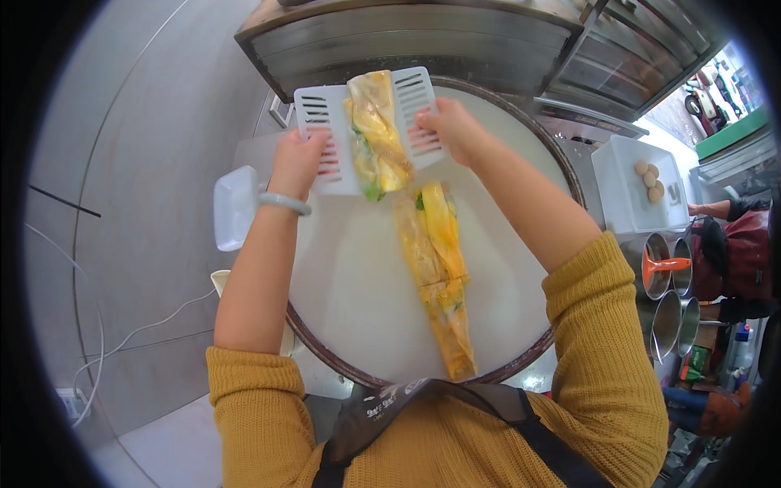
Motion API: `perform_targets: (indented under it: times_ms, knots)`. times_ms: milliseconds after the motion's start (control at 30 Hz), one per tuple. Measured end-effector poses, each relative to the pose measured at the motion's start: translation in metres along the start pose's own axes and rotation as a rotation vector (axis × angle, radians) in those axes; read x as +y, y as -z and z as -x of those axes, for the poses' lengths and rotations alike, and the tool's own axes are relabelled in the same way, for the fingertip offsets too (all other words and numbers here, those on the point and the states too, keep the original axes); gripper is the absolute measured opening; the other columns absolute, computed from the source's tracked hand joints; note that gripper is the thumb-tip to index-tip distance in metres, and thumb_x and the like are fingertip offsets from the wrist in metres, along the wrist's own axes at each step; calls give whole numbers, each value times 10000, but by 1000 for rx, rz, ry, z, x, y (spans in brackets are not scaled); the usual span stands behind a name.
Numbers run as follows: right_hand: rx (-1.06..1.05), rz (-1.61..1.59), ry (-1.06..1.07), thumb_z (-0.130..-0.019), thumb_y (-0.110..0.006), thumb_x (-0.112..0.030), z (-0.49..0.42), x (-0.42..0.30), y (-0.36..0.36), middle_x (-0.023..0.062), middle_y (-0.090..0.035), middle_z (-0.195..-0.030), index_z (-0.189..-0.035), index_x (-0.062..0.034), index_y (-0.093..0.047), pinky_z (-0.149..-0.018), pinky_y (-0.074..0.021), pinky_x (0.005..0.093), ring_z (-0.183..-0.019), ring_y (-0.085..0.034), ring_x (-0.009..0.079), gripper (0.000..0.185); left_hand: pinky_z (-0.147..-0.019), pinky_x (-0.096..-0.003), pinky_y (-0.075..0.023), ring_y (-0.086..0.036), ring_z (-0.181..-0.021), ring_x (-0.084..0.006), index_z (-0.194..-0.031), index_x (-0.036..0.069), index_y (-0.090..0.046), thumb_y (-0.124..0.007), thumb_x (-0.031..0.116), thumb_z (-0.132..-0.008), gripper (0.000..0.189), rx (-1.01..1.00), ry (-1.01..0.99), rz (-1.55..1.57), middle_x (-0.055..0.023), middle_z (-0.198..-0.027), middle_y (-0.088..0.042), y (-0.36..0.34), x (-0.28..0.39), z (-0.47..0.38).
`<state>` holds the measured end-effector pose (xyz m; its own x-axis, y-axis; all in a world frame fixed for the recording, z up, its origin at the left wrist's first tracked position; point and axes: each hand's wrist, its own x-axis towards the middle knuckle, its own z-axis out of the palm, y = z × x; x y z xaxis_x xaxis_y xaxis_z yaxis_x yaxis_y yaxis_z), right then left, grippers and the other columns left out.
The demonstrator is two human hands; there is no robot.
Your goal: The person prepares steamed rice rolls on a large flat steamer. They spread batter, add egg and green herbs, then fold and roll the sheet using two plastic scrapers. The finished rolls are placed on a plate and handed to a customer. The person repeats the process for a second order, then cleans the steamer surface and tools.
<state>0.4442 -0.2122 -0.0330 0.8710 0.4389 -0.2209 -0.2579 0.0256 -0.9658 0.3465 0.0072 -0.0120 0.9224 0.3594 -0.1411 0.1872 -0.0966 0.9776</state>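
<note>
My left hand (296, 160) grips a white slotted plastic scraper (340, 177) by its left edge. A second slotted scraper (421, 152) is pinched at its right edge by my right hand (454, 131). Across the two lies a folded, filled egg crepe piece (379, 131) with green leaf showing; it hides where the scrapers meet. Both are raised over the far part of a large round griddle (341, 274) with a pale surface. A longer folded crepe (434, 256), cut across its middle, rests on the griddle and reaches towards the near rim.
Left of the griddle is a white plastic tub (235, 207). Rightward are a bin (616, 201) with several eggs (648, 177), steel pots (666, 323), and an orange-handled tool (668, 264). A co-worker (741, 256) stands there. A metal-framed panel (415, 43) borders the far side.
</note>
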Motion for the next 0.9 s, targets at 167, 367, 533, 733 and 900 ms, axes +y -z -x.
perform_targets:
  times_ms: [167, 367, 533, 733, 900]
  knots:
    - [-2, 3, -145, -805, -494, -53, 89, 40, -13, 90, -573, -783, -901, -14, -490, -574, -497, 290, -664, -578, 160, 103, -507, -272, -485, -575, -615, -141, -917, 27, -566, -515, 155, -811, 173, -81, 207, 17, -66, -763, -587, -5, -39, 80]
    - [193, 352, -106, -784, -494, -60, 140, 70, -5, 82, -565, -738, -902, -11, -495, -527, -479, 279, -605, -564, 146, 127, -463, -262, -486, -572, -569, -130, -890, 10, -563, -516, 146, -818, 162, -79, 219, -50, -74, -729, -591, -15, -79, 107]
    - [288, 313, -147, -793, -497, -86, 219, 48, 78, 77, -584, -711, -871, -25, -483, -482, -462, 265, -582, -573, 131, 100, -467, -247, -479, -565, -578, -122, -930, 32, -561, -501, 166, -826, 181, 156, 175, 38, -60, -737, -591, 66, -62, 151]
    - [268, 482, -374, -801, -470, -65, 303, 69, 100, 98, -574, -688, -866, -11, -467, -453, -475, 286, -543, -574, 154, 85, -464, -235, -478, -562, -573, -114, -933, 50, -547, -490, 152, -860, 138, 106, 435, -9, -50, -733, -584, 38, -100, 267]
    - [64, 393, -428, -835, -469, -77, 301, 110, 38, 95, -563, -731, -898, -6, -447, -489, -499, 296, -598, -580, 160, 98, -490, -264, -496, -571, -598, -126, -942, 25, -539, -479, 144, -866, 153, -93, 497, 254, -57, -757, -583, -62, -124, 302]
